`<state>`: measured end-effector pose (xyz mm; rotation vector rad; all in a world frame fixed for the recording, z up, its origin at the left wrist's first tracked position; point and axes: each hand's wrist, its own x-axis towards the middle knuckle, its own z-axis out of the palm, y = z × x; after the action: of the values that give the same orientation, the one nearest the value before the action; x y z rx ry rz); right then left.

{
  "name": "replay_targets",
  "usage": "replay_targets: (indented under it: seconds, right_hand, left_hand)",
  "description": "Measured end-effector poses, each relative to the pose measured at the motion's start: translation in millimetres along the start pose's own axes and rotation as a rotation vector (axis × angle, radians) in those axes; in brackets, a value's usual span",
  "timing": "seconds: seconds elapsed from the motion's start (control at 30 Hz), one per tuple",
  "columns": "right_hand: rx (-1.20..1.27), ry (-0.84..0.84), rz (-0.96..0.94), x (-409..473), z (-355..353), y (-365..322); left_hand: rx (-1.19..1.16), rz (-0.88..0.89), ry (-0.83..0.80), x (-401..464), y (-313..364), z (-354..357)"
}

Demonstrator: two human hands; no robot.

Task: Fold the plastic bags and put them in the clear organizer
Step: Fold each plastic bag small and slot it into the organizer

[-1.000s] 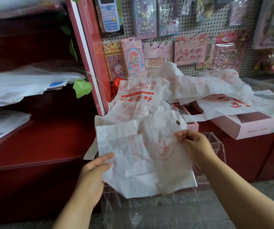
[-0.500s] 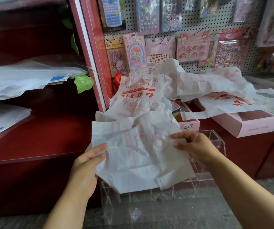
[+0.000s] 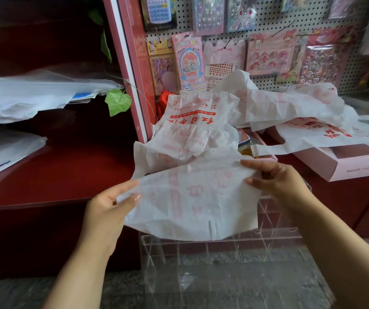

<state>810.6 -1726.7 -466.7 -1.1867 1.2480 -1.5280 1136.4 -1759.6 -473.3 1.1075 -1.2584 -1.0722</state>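
Head view: a white plastic bag [image 3: 192, 204] is pinched at its left edge by the left hand [image 3: 107, 210] and at its right edge by the right hand [image 3: 275, 181], spread just above the clear organizer [image 3: 223, 264], floor open below.

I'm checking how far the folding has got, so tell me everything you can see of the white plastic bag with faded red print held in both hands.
The white plastic bag with faded red print is thin, crinkled and translucent. It is folded over into a roughly flat panel, stretched between the left hand, which pinches its left edge, and the right hand, which pinches its upper right corner. It hangs above the clear acrylic organizer, not yet inside.
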Motion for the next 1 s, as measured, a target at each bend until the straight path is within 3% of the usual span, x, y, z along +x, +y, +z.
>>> replay_targets:
  seconds: [0.63, 0.73, 0.9, 1.0]
  right_hand:
    - [-0.549, 0.167, -0.35, -10.9, 3.0, -21.8]
    - [-0.582, 0.179, -0.336, -9.2, 3.1, -21.7]
    - [-0.4, 0.102, -0.139, -13.0, 1.4, -22.7]
    - [-0.326, 0.049, -0.065, -14.5, 4.0, -17.4]
  left_hand:
    - [0.437, 0.376, 0.202, -9.2, 16.8, -5.4]
    - [0.522, 0.427, 0.196, -5.0, 14.3, -9.6]
    - [0.152, 0.282, 0.102, -4.2, 13.4, -7.7]
    - [0.075, 0.201, 0.113, -6.1, 11.8, -3.2]
